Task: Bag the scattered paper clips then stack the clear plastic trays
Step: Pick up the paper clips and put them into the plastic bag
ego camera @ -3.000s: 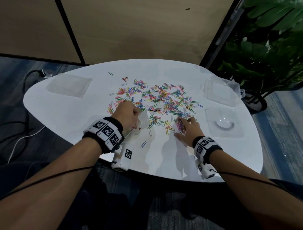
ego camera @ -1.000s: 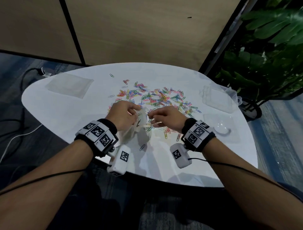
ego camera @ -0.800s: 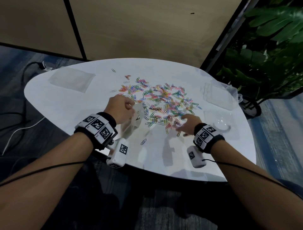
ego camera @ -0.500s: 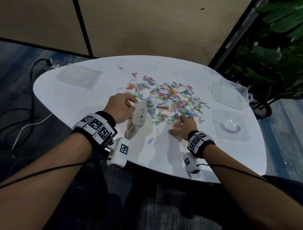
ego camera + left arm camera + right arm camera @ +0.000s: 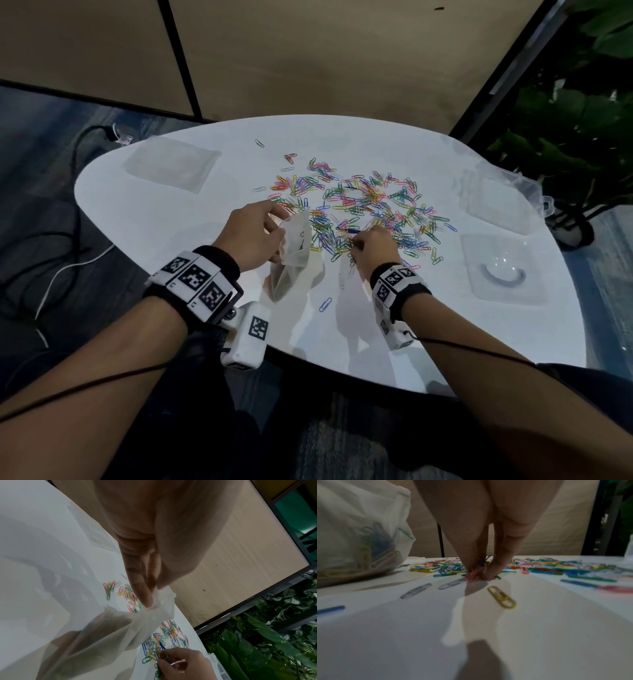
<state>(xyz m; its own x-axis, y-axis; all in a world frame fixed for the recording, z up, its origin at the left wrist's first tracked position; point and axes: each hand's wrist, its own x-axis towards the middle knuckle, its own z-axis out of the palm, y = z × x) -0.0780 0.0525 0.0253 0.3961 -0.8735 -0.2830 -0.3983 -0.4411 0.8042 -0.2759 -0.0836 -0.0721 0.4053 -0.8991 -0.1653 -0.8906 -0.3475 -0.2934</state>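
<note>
Coloured paper clips [image 5: 363,209] lie scattered over the middle of the white table [image 5: 164,240]. My left hand [image 5: 253,236] pinches the rim of a clear plastic bag [image 5: 294,253], mouth facing the clips; the bag [image 5: 359,540] holds several clips. In the left wrist view the fingertips [image 5: 147,599] nip the bag's edge [image 5: 163,599]. My right hand [image 5: 371,246] pinches a small bunch of clips [image 5: 476,574] at the pile's near edge. Clear plastic trays lie at the far left [image 5: 171,168], far right [image 5: 496,202] and right [image 5: 500,270].
Loose clips lie near the front: a blue one [image 5: 325,304] and a yellow one [image 5: 502,599]. A potted plant [image 5: 582,102] stands beyond the table's right side. Cables [image 5: 51,267] run over the floor on the left. A tan wall panel [image 5: 308,58] rises behind.
My right hand went from the bag's mouth back to the pile's near edge and now pinches a bunch of clips. The left hand keeps holding the bag.
</note>
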